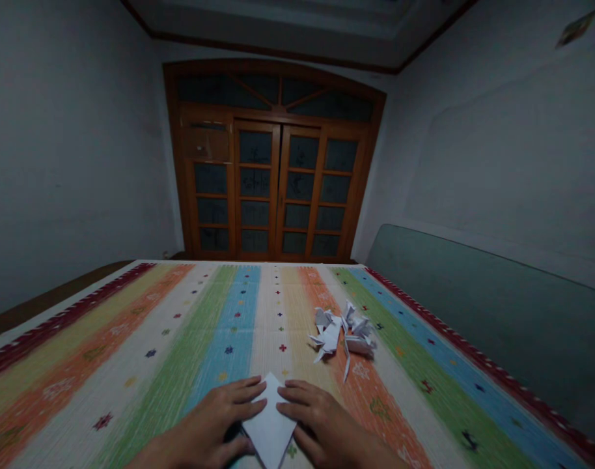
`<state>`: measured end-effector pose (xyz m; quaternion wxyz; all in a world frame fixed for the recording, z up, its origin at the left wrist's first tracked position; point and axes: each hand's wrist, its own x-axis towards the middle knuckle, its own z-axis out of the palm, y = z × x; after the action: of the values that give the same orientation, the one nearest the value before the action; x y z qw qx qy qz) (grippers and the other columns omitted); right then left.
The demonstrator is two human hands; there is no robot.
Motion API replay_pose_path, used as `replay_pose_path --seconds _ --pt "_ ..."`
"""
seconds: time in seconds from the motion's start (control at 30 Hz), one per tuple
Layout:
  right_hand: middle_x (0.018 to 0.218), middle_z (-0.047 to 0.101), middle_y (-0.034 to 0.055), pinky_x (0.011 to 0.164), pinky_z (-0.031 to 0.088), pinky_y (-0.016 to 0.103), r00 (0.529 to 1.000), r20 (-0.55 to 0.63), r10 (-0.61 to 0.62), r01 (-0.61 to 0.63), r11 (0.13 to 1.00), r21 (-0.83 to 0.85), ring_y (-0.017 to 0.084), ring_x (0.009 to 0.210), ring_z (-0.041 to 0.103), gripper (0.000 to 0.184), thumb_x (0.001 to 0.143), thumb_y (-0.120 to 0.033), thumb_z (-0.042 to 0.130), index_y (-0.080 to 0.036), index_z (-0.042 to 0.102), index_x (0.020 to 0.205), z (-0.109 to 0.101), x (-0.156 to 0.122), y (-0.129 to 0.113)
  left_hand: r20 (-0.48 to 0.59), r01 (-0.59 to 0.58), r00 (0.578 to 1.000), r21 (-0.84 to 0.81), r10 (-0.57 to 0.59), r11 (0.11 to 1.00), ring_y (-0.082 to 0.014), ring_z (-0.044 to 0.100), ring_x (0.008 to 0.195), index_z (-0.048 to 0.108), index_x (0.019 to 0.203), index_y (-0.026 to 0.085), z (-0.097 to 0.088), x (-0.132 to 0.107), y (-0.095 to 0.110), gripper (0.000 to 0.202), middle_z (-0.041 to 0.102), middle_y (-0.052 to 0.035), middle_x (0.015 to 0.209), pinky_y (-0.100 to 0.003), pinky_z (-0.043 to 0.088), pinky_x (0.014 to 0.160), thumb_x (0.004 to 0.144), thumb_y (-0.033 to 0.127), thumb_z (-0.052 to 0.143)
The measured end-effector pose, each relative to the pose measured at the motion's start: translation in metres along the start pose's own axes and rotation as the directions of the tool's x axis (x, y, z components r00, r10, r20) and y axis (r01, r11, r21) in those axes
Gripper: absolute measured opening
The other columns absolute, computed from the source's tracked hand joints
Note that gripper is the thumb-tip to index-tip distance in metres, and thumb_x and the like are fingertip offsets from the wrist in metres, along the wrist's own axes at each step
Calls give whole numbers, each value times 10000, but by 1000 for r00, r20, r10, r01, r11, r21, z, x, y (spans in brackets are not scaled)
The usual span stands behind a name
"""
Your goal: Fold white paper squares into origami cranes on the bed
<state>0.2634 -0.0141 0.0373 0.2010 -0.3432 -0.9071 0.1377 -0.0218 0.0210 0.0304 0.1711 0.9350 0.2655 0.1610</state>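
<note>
A folded white paper diamond (269, 417) lies on the striped woven cover, its point facing away from me. My left hand (214, 417) rests on its left side, with the fingertips pressing along the edge. My right hand (317, 423) does the same on its right side, and the paper's lower part sits between the two hands. Beyond my right hand, a small cluster of white folded paper birds (341, 335) lies on the cover, apart from both hands. Their wings overlap, so I cannot tell how many there are.
The multicoloured striped cover (219, 312) with a red border spreads across the surface under my hands. A grey-green padded panel (487, 326) runs along its right side. Wooden-framed glass doors (273, 182) stand at the far end of the room.
</note>
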Motion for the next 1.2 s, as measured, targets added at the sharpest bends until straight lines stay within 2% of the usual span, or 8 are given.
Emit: replay_pose_path --seconds 0.17,0.47,0.6,0.73,0.8,0.93,1.07,1.2 --pt "1376 664 150 1144 445 430 1000 9 12 -11 1000 -21 284 1330 567 400 921 -167 560 -171 681 1303 5 -1 5 0 51 999 -68 -51 996 -341 474 1413 591 1410 332 1 0 -4 530 546 -92 1508 -539 405 1149 918 506 686" --pt "1217 754 121 1036 519 402 990 -142 -19 19 1000 4 266 1187 641 328 920 -136 543 -189 733 1182 20 -1 15 -37 62 997 -104 -66 993 -342 536 1363 656 1341 306 2 0 -6 526 617 -112 1443 -522 435 1121 873 535 730" --pt "1046 784 115 924 555 359 976 -216 9 6 997 71 242 1022 693 279 938 -133 523 -185 755 1083 22 1 14 -108 25 993 -128 -39 992 -311 586 1314 672 1309 307 3 0 -1 447 686 -95 1363 -480 462 1097 884 425 746" --pt "927 774 105 829 552 340 963 -262 67 -39 993 109 234 897 694 246 948 -157 516 -180 756 998 25 2 13 -171 -3 985 -113 -16 994 -265 662 1168 698 1256 290 7 5 2 385 770 -71 1186 -429 505 1015 903 154 620" --pt "897 766 100 799 542 328 956 -268 124 -89 986 139 231 861 688 226 935 -160 534 -177 756 969 27 2 14 -213 37 975 -101 -58 994 -249 696 1018 732 1177 264 9 10 5 374 790 -73 1043 -397 528 917 901 94 545" --pt "956 763 99 817 526 336 921 -257 292 -239 946 220 243 878 691 247 912 -159 562 -183 741 1080 32 2 15 -295 207 926 -123 -235 971 -251 693 838 762 983 222 15 17 10 228 779 -71 885 -369 519 797 930 167 547" --pt "1073 758 132 880 511 364 877 -256 407 -324 893 311 276 974 692 350 870 -154 573 -147 707 1194 32 7 11 -318 290 885 -194 -340 937 -260 696 859 757 969 217 22 25 13 218 787 -76 936 -356 523 809 884 153 566" --pt "881 761 83 732 505 313 847 -232 478 -364 840 402 237 784 692 381 824 -126 558 -136 709 1173 29 16 5 -306 327 869 -233 -388 916 -290 700 1011 724 1116 225 27 32 14 342 776 -91 1103 -406 517 933 830 123 565"
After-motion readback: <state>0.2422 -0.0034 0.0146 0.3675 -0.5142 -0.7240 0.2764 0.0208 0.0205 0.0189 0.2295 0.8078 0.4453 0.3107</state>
